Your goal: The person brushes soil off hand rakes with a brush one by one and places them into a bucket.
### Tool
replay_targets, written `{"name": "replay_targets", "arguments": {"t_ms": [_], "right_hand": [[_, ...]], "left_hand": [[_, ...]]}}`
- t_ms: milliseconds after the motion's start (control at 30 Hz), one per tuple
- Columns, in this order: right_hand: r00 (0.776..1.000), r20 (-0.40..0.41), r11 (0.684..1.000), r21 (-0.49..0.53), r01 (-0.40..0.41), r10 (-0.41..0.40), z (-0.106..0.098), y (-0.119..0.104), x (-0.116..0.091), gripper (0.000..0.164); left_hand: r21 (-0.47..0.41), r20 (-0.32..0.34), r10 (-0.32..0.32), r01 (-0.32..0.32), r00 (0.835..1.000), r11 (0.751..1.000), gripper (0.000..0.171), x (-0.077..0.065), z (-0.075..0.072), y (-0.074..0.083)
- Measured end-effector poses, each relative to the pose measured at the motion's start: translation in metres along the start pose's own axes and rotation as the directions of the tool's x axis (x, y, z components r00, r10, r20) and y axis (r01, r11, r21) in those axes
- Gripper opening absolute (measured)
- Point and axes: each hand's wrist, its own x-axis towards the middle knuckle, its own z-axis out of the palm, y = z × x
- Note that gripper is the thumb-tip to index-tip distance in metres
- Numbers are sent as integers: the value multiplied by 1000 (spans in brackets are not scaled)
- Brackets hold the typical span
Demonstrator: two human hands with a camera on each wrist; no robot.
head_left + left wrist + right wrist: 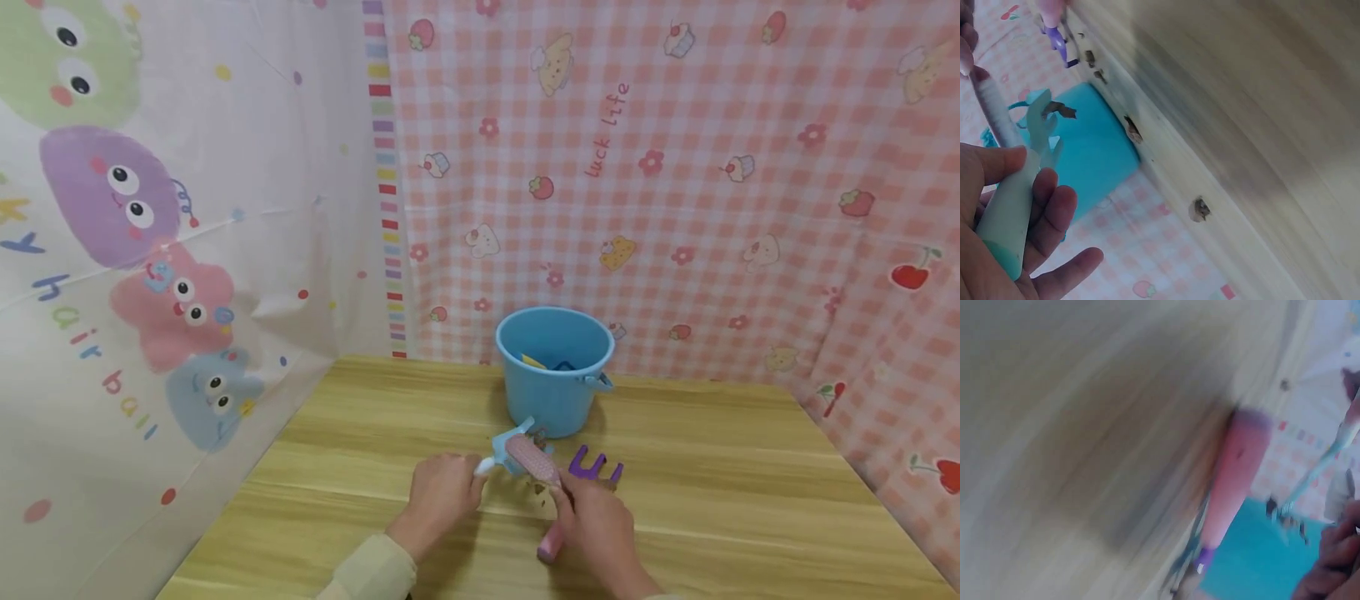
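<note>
While your left hand [442, 487] holds one tool, your right hand [598, 518] presents another to it.

Item: light blue toy fork [501, 444], whitish handle, pinched between your left thumb and fingers, the little finger loose. Gripping the handle alone leaves the head exposed ahead of you; brown clods [1062, 110] cling at its tines.

Item: pink bristle-faced brush [531, 459], gripped at its near end by your right hand, textured part angled across towards the fork, presumably so it can meet the soiled tines. Whether the two touch, you cannot tell.

Item: purple toy rake [588, 472], lying on the bench [360, 467] beneath your right hand, tines beyond it, pink handle towards you; probably set down so both hands stay available.

Item: blue bucket [551, 400], upright beyond your hands, holding something yellow and something dark blue. Standing there, it seems placed within reach.

Item: brown crumbs [1134, 129], scattered on the bench between and beyond your hands.
</note>
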Motion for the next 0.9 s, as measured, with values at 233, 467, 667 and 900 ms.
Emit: {"name": "replay_targets", "arguments": {"t_ms": [233,467,667,900], "right_hand": [[997,39,994,84,-68,65,5,-2,-2,32],[999,-16,996,-79,-34,33,6,9,-3,28],[985,-117,962,-259,91,-124,12,16,-4,30],[981,-73,904,-405,136,-180,10,19,-2,47]], "left_hand": [[7,-14,26,-26,1000,1000,34,2,-4,4],[33,-19,32,-31,999,999,31,0,-3,0],[29,3,35,-35,999,999,29,-1,-5,0],[48,60,10,-13,998,999,28,0,-8,1]]}}
